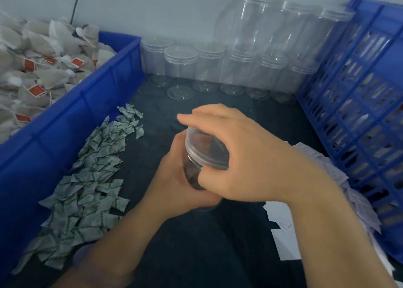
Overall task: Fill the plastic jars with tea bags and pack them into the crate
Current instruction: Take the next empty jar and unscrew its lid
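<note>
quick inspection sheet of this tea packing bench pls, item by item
surface: dark mat, bare in the middle
job's things: jar with dark contents, clear lid on top; empty jars in rows by the wall; tea bags heaped in the blue bin; blue crate at right
clutter: green-printed sachets strewn beside the bin; white paper slips by the crate
grippers: left hand grips the jar body; right hand curls over the lid
cables: one dark cable running up the wall
surroundings: pale wall behind
</note>
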### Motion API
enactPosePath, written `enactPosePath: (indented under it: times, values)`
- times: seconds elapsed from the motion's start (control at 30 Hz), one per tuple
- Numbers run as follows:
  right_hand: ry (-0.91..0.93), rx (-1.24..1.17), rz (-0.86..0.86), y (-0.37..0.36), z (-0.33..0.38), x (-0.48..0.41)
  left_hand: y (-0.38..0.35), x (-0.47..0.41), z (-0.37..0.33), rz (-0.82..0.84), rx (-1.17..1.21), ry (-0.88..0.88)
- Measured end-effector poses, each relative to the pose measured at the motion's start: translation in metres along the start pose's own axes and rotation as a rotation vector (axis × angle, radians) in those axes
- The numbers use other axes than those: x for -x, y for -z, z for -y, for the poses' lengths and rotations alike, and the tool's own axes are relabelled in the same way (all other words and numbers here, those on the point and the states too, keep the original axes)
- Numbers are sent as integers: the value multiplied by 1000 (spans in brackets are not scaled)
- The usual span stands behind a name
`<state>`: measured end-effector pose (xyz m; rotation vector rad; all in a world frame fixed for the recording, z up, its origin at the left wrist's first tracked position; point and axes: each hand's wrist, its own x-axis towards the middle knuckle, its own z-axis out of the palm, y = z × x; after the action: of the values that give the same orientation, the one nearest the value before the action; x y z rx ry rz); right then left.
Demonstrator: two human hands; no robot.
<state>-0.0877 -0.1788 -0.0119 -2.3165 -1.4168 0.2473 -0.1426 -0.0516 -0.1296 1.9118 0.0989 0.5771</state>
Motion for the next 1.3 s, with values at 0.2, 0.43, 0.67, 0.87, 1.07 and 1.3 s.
enactPosePath:
  times: [0.2, 0.43, 0.67, 0.87, 1.07, 1.3]
  values:
    - [-44, 119, -89, -6, -3, -5, 2, 1, -2, -21, 4, -22]
    - [50, -45, -84, -1, -12, -4, 2, 1, -5, -24, -8, -53]
    - [-305, -1011, -395, -3, -60, -30, 4, 2, -3, -11, 50, -63]
    - [-661, -1128, -407, -57, -110, -44, 3, 2, -2, -3, 59, -79]
    - [-376, -88, -542, -74, -104, -48, 6, -1, 1, 5, 86, -85]
    - [-313, -1320, -414, -69, -59, -51, 6, -9, 2, -239, 387, 51]
